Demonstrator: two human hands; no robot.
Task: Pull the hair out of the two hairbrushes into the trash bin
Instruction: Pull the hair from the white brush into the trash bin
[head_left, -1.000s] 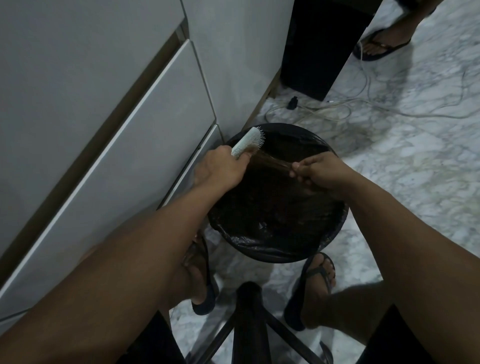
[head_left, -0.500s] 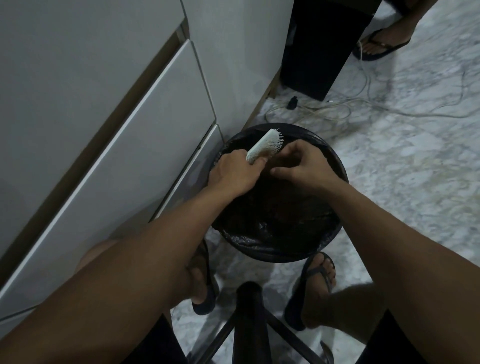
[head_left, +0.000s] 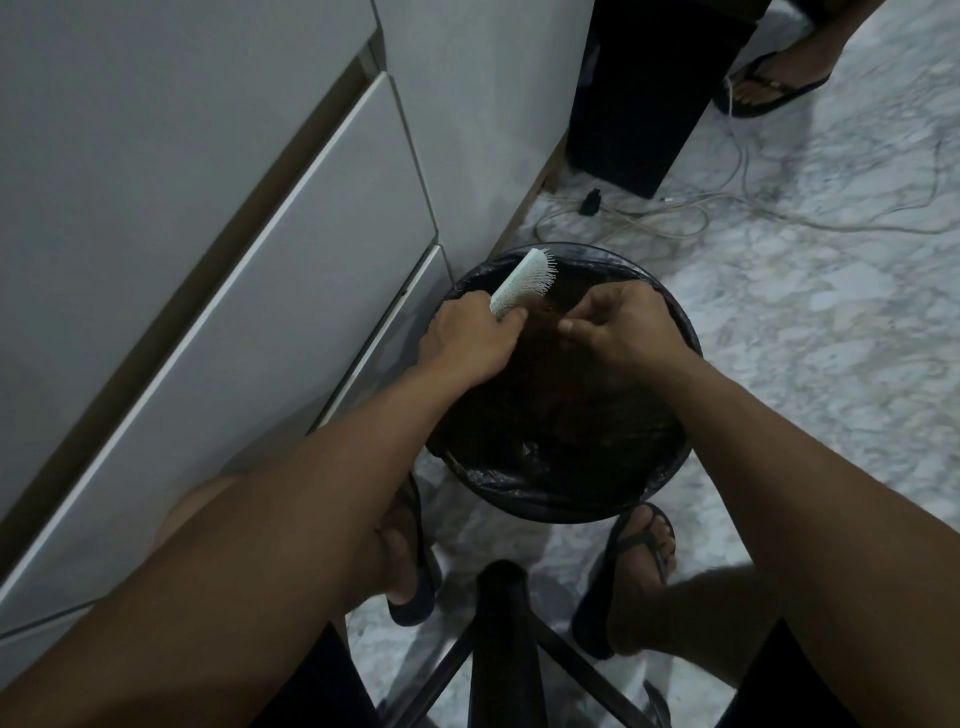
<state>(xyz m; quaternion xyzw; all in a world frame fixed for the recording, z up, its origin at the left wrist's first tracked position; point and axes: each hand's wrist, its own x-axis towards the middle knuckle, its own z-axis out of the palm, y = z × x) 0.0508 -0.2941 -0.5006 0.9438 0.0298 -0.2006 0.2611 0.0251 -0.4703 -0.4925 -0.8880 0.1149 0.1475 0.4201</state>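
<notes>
My left hand (head_left: 467, 340) grips a white hairbrush (head_left: 522, 282) by its handle, holding it over the far left of a round trash bin (head_left: 675, 467) lined with a black bag. The bristles point right and the brush head tilts up and away. My right hand (head_left: 613, 325) is just right of the brush, fingers pinched on dark brown hair (head_left: 545, 319) at the lower bristles. More brown hair lies inside the bin. Only one hairbrush is in view.
White cabinet drawers (head_left: 260, 312) rise on the left, touching the bin. A black stool leg (head_left: 501, 623) stands between my sandalled feet. Loose cables (head_left: 675, 213) and a black box (head_left: 649, 93) lie beyond the bin; another person's foot (head_left: 763, 85) is at the top right.
A second ago my right hand was pulling a strand of hair away to the right. It came back to the bristles, and the brush shifted slightly right over the bin.
</notes>
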